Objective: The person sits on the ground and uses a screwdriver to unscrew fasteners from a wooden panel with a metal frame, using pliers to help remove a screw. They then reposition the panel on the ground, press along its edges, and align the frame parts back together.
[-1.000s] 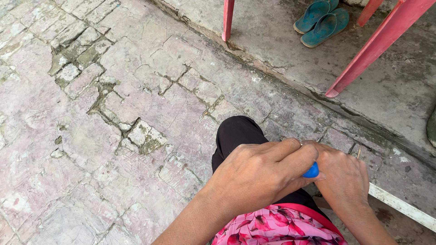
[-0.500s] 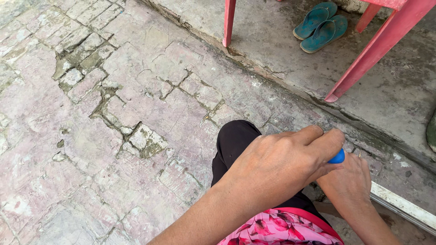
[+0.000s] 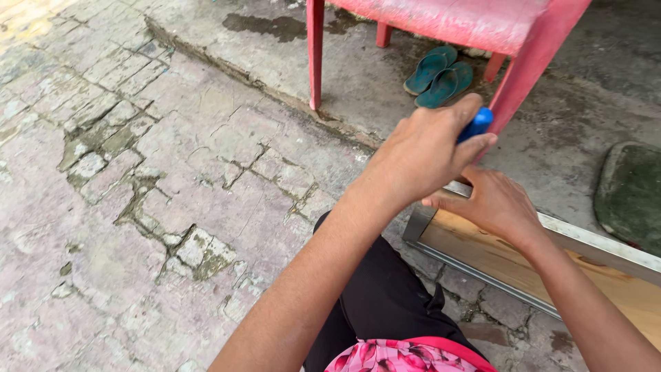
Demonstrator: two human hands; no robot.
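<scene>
My left hand (image 3: 423, 155) is raised in the middle of the view, its fingers closed around a blue-handled tool (image 3: 476, 125); only the tip of the handle shows. Just below it, my right hand (image 3: 492, 204) lies flat with fingers extended on the near-left corner of a wooden panel (image 3: 502, 255) edged by a metal frame (image 3: 420, 224). The panel lies on the ground at the right. My knee in black trousers (image 3: 385, 296) is beneath my left forearm.
A red plastic chair (image 3: 482, 27) stands on a raised concrete slab ahead, with a pair of teal flip-flops (image 3: 437, 74) under it. A green mat (image 3: 630, 193) lies at the right edge. Cracked paving stones (image 3: 138, 193) cover the ground to the left.
My left hand has lifted up and forward with the blue handle, away from my knee. The view has tilted up, bringing the panel and the chair seat into sight.
</scene>
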